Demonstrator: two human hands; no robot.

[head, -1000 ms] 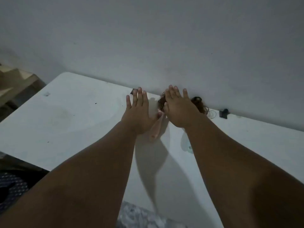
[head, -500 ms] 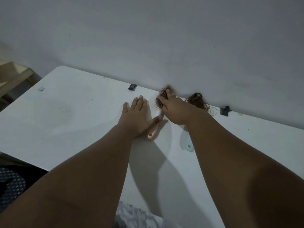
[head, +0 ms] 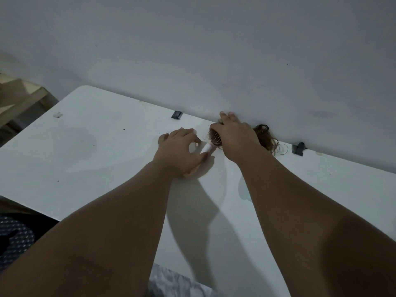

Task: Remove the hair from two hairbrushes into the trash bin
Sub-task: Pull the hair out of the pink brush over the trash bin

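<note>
At a white table (head: 85,146) set against a wall, we see the left hand (head: 179,150) curl its fingers and thumb round the pale handle of a hairbrush (head: 215,139), whose hair-matted head lies near the wall. The right hand (head: 234,136) covers that head, fingers close together and reaching to the wall; we cannot tell whether they pinch hair. A second hairbrush (head: 264,136), tangled with brown hair, lies just beside it, partly under the right forearm.

The table (head: 85,146) is white, the hairbrush handle (head: 206,148) pale pink, the hair (head: 265,137) brown
</note>
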